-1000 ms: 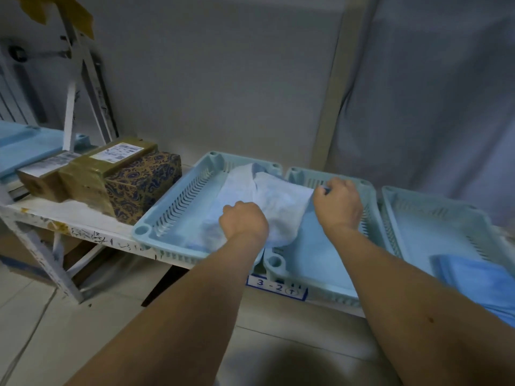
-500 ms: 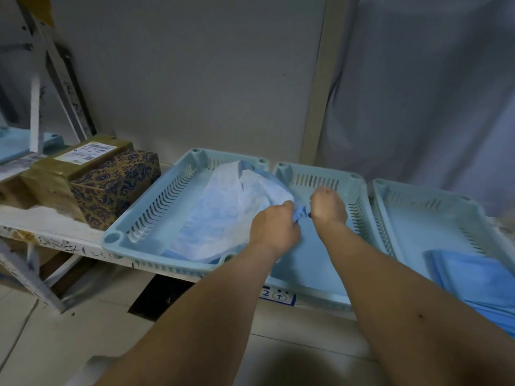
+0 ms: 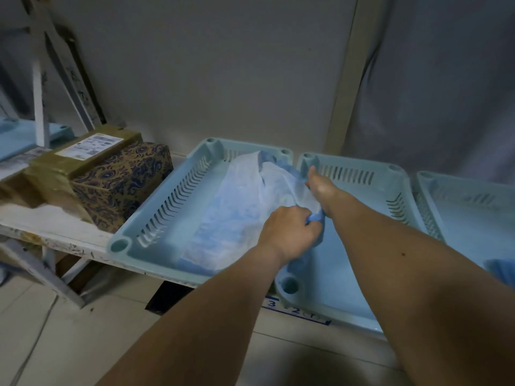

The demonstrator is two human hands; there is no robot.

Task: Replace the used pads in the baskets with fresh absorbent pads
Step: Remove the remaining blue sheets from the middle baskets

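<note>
A crumpled blue-and-white absorbent pad (image 3: 237,213) lies in the left light-blue basket (image 3: 167,201), bunched toward its right wall. My left hand (image 3: 289,232) is closed on the pad's near right corner. My right hand (image 3: 320,188) grips the pad's right edge a little farther back, at the seam with the middle basket (image 3: 362,174). That middle basket has a flat blue lining on its floor. A third basket (image 3: 457,190) stands at the right, with a folded blue pad (image 3: 501,268) at the frame's edge.
Two cardboard boxes (image 3: 106,174) sit on the white shelf (image 3: 55,235) left of the baskets. A white ladder frame (image 3: 41,87) leans at the far left. A grey wall and a curtain stand behind. Tiled floor lies below the shelf.
Both hands have gathered the pad's right side together. The pad went from draped across two baskets to bunched inside the left one. The camera shifted right.
</note>
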